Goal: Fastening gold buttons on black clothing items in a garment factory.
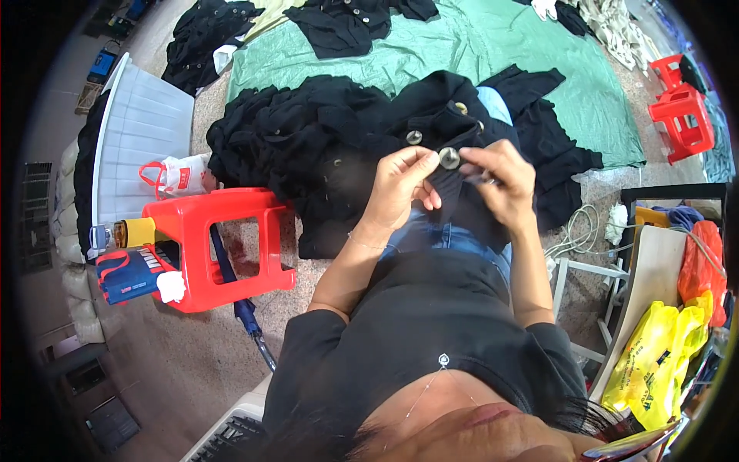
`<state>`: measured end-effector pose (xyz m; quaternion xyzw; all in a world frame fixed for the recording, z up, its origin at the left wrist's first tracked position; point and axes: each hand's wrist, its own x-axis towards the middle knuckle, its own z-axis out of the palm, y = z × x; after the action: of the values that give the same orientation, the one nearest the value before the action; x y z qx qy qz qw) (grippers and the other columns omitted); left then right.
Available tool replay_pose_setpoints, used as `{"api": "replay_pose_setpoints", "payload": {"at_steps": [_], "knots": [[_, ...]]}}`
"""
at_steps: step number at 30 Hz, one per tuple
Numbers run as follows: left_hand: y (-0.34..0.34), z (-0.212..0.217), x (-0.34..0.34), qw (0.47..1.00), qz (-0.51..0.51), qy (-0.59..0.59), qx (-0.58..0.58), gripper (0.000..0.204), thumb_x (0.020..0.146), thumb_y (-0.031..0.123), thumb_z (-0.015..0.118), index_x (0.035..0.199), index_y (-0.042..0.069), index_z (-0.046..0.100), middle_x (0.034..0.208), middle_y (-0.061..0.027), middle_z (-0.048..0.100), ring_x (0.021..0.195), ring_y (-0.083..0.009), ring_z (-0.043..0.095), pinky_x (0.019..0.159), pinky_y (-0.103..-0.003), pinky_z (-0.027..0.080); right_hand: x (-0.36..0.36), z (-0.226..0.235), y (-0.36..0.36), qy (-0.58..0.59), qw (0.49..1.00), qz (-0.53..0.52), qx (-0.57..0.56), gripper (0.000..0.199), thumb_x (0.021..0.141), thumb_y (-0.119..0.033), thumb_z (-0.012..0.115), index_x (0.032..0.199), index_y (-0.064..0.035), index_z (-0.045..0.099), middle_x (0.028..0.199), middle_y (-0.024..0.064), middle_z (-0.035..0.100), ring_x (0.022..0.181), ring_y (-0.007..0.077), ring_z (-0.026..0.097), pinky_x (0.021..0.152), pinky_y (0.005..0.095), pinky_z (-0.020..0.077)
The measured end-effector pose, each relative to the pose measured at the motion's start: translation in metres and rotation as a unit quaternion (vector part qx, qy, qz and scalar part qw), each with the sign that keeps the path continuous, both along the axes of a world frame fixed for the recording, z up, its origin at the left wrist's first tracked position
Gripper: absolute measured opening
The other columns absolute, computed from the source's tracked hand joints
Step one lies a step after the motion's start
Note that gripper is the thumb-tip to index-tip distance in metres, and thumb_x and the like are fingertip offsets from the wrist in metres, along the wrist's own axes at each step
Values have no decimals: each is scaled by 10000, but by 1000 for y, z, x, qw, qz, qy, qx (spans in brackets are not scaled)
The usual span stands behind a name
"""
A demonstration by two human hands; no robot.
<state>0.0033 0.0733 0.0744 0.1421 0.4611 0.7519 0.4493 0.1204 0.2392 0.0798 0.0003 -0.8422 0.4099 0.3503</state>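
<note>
Green tarpaulin [454, 35] spreads beyond my grip. My left hand [404, 183] and right hand [504, 179] pinch a shiny button [449, 159] between them; the black garment [454, 192] below looks soft, limp, best held by its edge.

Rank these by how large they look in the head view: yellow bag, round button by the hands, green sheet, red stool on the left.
1. Green sheet
2. Red stool
3. Yellow bag
4. Round button
</note>
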Motion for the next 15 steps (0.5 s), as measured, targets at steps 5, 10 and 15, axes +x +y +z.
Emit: {"api": "replay_pose_setpoints", "payload": {"at_steps": [5, 10, 15], "knots": [[-5, -2, 8, 994, -27, 92, -54, 151, 962, 122, 603, 1015, -17, 629, 744, -34, 610, 550, -123, 617, 493, -233, 490, 3, -4, -10, 33, 995, -19, 92, 479, 638, 81, 623, 1080, -76, 720, 854, 105, 657, 732, 248, 659, 627, 324, 535], [-6, -8, 4, 984, -37, 172, -32, 124, 943, 85, 638, 1006, -17, 670, 776, 7, 622, 619, -51, 579, 555, -203, 493, 7, -7, -21, 45, 991, -61, 113, 464, 590, 71, 608, 1031, -38, 706, 837, 85, 642, 665, 226, 639, 586, 314, 504], [-5, -12, 7, 988, -53, 141, -12, 187, 934, 38, 638, 1111, -21, 629, 855, -13, 640, 661, -51, 580, 582, -210, 502, 3, -7, -25, 79, 987, -71, 125, 448, 578, 79, 621, 1011, -16, 684, 840, 86, 641, 668, 229, 640, 587, 310, 499]]}}
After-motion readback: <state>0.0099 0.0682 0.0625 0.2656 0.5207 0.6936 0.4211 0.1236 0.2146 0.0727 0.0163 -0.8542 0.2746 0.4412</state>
